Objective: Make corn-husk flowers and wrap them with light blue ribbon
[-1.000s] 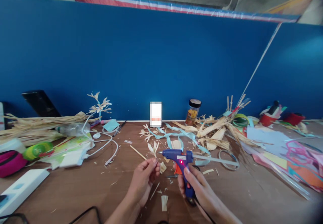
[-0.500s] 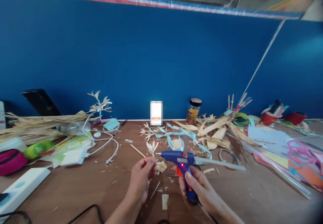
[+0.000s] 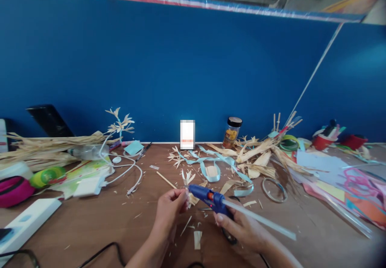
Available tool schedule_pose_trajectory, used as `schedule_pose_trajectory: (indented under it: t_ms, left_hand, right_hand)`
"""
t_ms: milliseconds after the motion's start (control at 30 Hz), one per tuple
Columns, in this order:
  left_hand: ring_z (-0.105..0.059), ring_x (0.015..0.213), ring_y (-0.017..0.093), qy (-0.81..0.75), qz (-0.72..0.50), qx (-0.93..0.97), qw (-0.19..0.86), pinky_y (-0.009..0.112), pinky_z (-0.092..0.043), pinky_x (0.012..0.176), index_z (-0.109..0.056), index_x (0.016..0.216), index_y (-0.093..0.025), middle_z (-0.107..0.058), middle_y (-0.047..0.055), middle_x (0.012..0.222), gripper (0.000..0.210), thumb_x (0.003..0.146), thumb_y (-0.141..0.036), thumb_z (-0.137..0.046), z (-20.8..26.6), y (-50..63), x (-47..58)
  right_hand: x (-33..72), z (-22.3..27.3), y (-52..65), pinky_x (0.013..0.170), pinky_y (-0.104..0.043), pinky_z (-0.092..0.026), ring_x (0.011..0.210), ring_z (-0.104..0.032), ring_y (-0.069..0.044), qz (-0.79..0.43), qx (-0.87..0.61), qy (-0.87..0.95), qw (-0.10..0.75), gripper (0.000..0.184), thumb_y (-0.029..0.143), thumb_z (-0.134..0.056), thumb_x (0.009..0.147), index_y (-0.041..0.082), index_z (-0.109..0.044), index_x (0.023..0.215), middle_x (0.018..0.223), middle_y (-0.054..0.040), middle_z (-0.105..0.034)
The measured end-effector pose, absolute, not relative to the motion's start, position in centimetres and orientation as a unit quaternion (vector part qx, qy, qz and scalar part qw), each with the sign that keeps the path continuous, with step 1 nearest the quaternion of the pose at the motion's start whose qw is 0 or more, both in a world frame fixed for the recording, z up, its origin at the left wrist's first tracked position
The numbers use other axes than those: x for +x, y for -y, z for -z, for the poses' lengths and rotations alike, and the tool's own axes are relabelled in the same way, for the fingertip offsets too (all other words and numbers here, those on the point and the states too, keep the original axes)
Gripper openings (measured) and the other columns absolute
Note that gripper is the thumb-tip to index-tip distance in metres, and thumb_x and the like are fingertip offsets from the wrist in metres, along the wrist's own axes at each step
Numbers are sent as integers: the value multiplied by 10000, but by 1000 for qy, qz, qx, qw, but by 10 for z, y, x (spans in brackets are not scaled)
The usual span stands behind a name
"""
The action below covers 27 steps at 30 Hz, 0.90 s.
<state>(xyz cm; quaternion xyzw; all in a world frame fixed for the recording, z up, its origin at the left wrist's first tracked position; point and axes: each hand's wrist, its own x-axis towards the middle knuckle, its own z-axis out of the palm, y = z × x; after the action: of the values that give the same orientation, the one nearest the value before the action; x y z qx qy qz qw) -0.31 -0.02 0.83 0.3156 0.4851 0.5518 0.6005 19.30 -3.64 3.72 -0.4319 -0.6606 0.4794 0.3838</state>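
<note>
Between thumb and fingers, my left hand (image 3: 172, 207) pinches a small flower of pale dried husk (image 3: 187, 178), its petals pointing up. My right hand (image 3: 238, 223) is wrapped around the handle of a blue glue gun (image 3: 208, 196) with a small red light. A long translucent glue stick (image 3: 262, 219) sticks out of its back. The gun's nozzle is at the flower's base, beside my left fingertips; whether it touches is hidden. Behind my left fingers lies a pale husk scrap (image 3: 193, 200). A thin stick (image 3: 166, 179) lies just beyond that hand.
Light blue ribbon (image 3: 217, 161) curls across the table behind my hands, near a lidded jar (image 3: 232, 133). Dried husks (image 3: 45, 149) lie on the left, with a white cable (image 3: 139, 171) and a power strip (image 3: 28, 231). Pink scissors (image 3: 358, 183) rest on papers at right.
My right hand has tilted and turned the glue gun, its nozzle now against or close to the flower and the glue stick slanting down to the right. My left hand has barely moved.
</note>
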Motion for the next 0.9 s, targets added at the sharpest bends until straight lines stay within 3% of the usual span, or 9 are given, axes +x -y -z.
schedule_pose_trajectory:
  t_ms: [233, 400, 900]
  left_hand:
    - [-417, 399, 31, -472, -535, 267, 648, 132, -333, 401, -608, 598, -96, -535, -19, 480, 194, 581, -264, -704, -10, -1, -3]
    - [-415, 394, 24, -450, -531, 241, 676, 126, -348, 395, -605, 603, -87, -528, -16, 495, 190, 579, -245, -710, -10, -3, -4]
    - [-428, 406, 32, -467, -547, 264, 643, 131, -357, 407, -611, 576, -93, -526, -21, 476, 215, 559, -278, -721, -13, -1, -2]
  right_hand:
    - [196, -40, 31, 621, -239, -398, 695, -503, -170, -370, -440, 749, 331, 198, 352, -498, 796, 214, -604, 888, 776, -9, -600]
    - [201, -38, 31, 651, -232, -404, 729, -506, -164, -355, -432, 773, 299, 259, 367, -466, 816, 199, -550, 994, 812, -12, -595]
    - [201, -35, 33, 648, -238, -414, 705, -511, -156, -356, -450, 762, 301, 281, 384, -456, 821, 187, -560, 992, 809, -19, -597]
